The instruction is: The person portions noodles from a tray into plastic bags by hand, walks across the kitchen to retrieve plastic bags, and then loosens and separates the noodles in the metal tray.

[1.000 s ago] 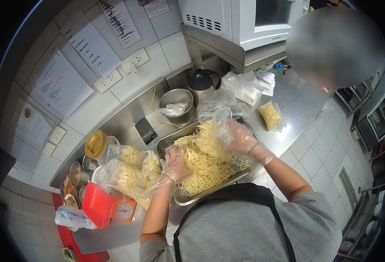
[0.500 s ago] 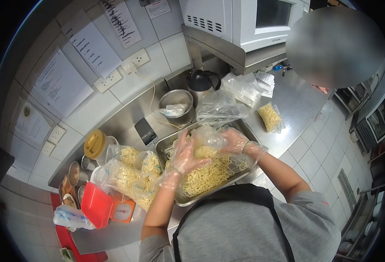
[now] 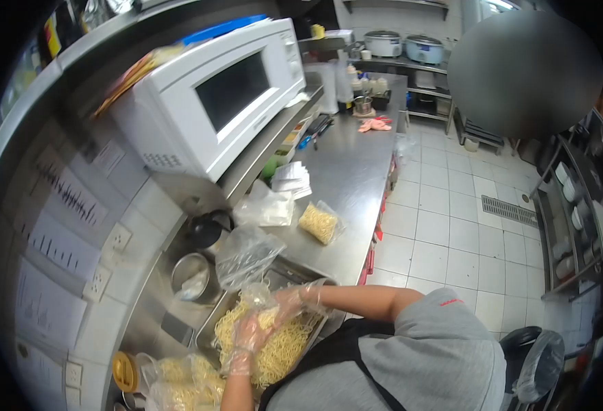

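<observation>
A steel tray (image 3: pixel 209 322) holds a heap of loose yellow noodles (image 3: pixel 281 356). Both my hands are over it in clear plastic gloves, close together at a small clear plastic bag (image 3: pixel 257 294) with some noodles in it. My right hand (image 3: pixel 293 301) is closed on the bag's right side. From the near side, my left hand (image 3: pixel 248 334) wraps its fingers against the bag and noodles. A filled bag of noodles (image 3: pixel 318 223) lies on the counter beyond the tray. More bagged noodles (image 3: pixel 185 380) sit left of the tray.
A steel bowl (image 3: pixel 190 272), a black-lidded jug (image 3: pixel 209 229) and loose plastic bags (image 3: pixel 248 255) stand behind the tray. A phone (image 3: pixel 177 329) lies beside it. The microwave (image 3: pixel 226 89) sits on a shelf above the counter (image 3: pixel 356 161). A person with a blurred head is at right.
The view has swung right and up, showing more counter and floor. My left hand's spread fingers have drawn in, and my hands have come closer together around the small bag.
</observation>
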The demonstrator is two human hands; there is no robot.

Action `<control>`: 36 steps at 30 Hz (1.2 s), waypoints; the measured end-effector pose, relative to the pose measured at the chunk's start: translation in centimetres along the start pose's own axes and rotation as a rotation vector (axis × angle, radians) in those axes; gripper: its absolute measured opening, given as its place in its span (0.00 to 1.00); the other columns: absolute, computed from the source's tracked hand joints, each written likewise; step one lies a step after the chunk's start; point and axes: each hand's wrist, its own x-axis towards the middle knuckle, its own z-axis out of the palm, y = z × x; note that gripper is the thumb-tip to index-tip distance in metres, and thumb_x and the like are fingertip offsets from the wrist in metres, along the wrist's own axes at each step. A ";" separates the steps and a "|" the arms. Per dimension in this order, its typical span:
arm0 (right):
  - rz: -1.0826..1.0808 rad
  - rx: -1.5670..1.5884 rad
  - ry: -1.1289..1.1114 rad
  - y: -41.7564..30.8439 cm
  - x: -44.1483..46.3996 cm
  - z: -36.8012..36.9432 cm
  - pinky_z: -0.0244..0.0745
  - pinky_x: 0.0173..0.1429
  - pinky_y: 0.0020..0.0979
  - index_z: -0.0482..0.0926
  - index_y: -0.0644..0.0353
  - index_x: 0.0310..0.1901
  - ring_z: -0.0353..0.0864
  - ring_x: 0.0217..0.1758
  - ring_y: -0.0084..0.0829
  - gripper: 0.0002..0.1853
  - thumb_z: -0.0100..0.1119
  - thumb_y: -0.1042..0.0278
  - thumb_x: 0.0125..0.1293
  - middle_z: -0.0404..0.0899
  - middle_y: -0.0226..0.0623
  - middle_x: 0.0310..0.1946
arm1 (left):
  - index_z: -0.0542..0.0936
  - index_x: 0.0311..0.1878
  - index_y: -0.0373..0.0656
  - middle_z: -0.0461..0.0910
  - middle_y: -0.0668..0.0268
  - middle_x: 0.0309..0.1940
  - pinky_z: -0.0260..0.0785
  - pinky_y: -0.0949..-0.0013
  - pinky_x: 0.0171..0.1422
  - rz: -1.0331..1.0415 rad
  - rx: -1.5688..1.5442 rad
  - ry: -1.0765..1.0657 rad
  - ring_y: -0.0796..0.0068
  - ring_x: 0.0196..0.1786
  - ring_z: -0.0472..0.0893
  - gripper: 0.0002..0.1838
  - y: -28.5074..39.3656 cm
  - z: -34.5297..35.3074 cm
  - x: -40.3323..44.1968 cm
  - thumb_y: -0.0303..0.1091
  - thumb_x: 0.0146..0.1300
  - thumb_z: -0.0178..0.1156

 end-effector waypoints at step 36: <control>0.290 0.330 0.896 -6.0 -23.5 -6.6 0.76 0.42 0.33 0.72 0.53 0.62 0.77 0.42 0.26 0.35 0.50 0.31 0.66 0.79 0.32 0.44 | 0.72 0.67 0.50 0.80 0.46 0.52 0.67 0.53 0.65 0.167 0.215 -0.513 0.48 0.59 0.77 0.41 10.5 -0.2 4.7 0.61 0.53 0.65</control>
